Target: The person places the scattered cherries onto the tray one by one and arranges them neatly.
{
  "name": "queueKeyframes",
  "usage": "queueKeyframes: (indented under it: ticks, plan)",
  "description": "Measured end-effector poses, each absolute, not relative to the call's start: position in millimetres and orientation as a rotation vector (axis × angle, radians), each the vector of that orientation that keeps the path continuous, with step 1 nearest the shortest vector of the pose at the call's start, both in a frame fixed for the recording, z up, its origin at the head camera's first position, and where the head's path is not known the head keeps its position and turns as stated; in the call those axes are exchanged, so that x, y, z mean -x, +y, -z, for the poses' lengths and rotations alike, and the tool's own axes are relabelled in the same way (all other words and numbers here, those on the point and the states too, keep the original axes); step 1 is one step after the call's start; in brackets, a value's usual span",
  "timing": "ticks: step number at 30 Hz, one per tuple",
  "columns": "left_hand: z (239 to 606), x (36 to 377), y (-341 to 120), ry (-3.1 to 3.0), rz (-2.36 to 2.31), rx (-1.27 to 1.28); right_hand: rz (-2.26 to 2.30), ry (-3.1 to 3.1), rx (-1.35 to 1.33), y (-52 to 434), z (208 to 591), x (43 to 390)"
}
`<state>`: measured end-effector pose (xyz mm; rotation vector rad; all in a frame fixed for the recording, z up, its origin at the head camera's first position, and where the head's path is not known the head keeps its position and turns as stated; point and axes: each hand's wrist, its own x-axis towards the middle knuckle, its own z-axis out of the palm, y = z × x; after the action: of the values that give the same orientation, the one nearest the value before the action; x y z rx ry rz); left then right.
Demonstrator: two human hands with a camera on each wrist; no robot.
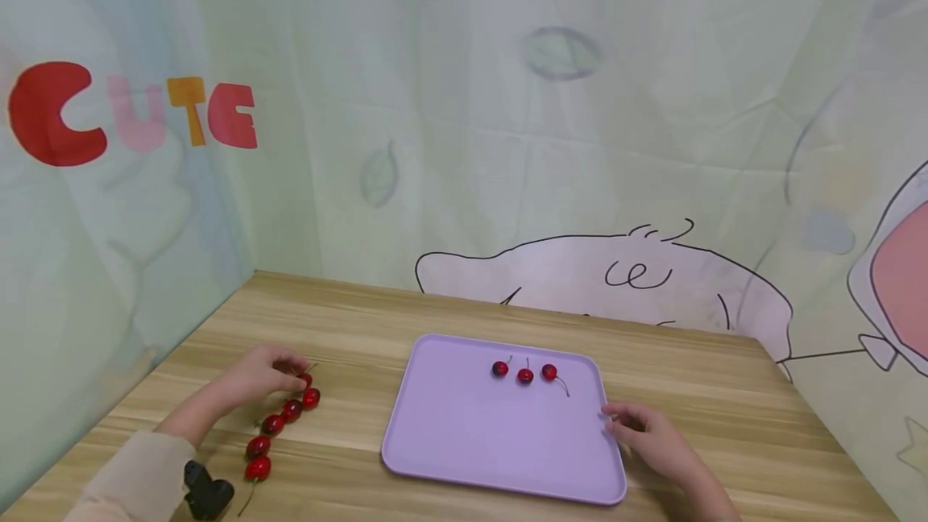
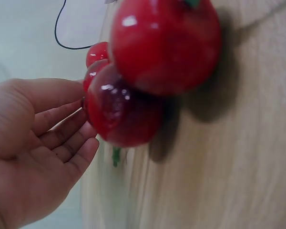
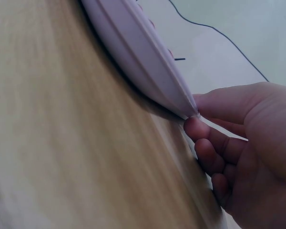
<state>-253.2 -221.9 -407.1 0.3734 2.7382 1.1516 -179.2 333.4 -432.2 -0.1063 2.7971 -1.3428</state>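
A row of several red cherries [image 1: 272, 424] runs along the table at the left. My left hand [image 1: 263, 373] is at the row's far end, thumb and fingers pinching the farthest cherry [image 1: 307, 381]. In the left wrist view nearer cherries [image 2: 126, 112] partly cover the left fingertips [image 2: 88, 148]. A lilac rectangular tray [image 1: 500, 445] lies in the middle, with three stemmed cherries [image 1: 525, 376] near its far edge. My right hand [image 1: 648, 433] holds the tray's right rim; in the right wrist view, thumb and index finger pinch the rim [image 3: 188, 102].
The wood-grain table [image 1: 341, 312] ends at a printed curtain [image 1: 493, 143] behind and at the left. A black device [image 1: 206, 494] sits by the left wrist, close to the nearest cherry, whose stem [image 1: 247, 499] points toward me.
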Motion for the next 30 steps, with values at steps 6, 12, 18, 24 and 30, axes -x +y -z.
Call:
queueKeyframes:
  ticks: [6,12,18,24,30]
  plan:
    - [409,255,-222,2.747,-1.099,-0.355,1.335,2.805,0.104,334,432,179]
    - [408,255,-221,2.754,-1.1,-0.357,1.299,2.822,0.075,333,429,180]
    - [400,255,-218,2.764,-1.109,-0.351,1.277,2.832,0.053,331,427,180]
    - [383,255,-210,2.818,-1.096,-0.421,1.286,2.842,0.093,332,428,180]
    - [367,259,-199,2.835,-1.114,-0.496,1.3,2.843,0.122,334,433,180]
